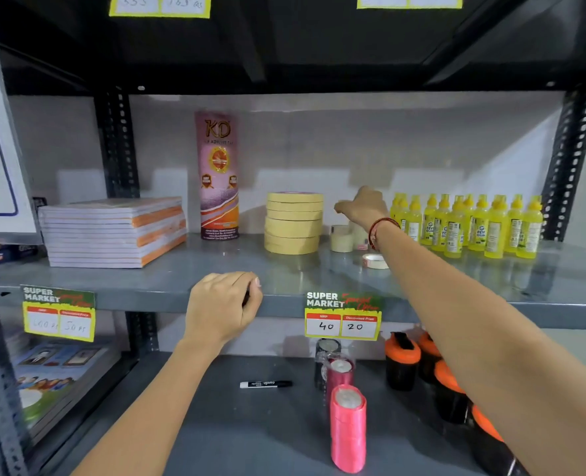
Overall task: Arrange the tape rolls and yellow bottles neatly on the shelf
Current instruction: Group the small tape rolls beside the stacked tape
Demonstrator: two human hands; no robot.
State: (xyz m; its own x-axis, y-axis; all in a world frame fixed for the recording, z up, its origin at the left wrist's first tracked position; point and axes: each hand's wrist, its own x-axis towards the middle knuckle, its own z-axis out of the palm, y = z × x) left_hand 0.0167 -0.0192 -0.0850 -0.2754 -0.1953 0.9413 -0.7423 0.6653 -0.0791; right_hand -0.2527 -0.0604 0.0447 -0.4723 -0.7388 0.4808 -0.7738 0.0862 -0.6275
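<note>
The masking tape stack [293,223] stands upright on the middle shelf [216,266], its rolls a little out of line with one another but gathered in one column. Just right of it, two or three small tape rolls [341,239] sit close together below the right hand, and one small white tape roll [375,261] lies apart from them, nearer the shelf's front edge. Further right, the yellow glue bottles [466,225] stand upright in a tight cluster of rows, reaching towards the rack's right post [568,163].

By the look of it the bottles are largely sorted, and the big stack needs only squaring up. What seems left is the small rolls: the stray one wants bringing back to its fellows, and the group wants a tidy place between stack and bottles.

The right hand [362,207] reaches deep over the small rolls, palm down, fingers loosely spread; its grip appears empty, though the fingertips are turned away and I cannot be sure whether they touch anything. The left hand [221,304] rests at the shelf's front lip, fingers curled narrow; whether it holds something small I cannot tell.

Left of the stack stands a tall pink tape tube [218,175], then a pile of notebooks [113,231]. A price tag [343,316] hangs on the shelf edge.
</note>
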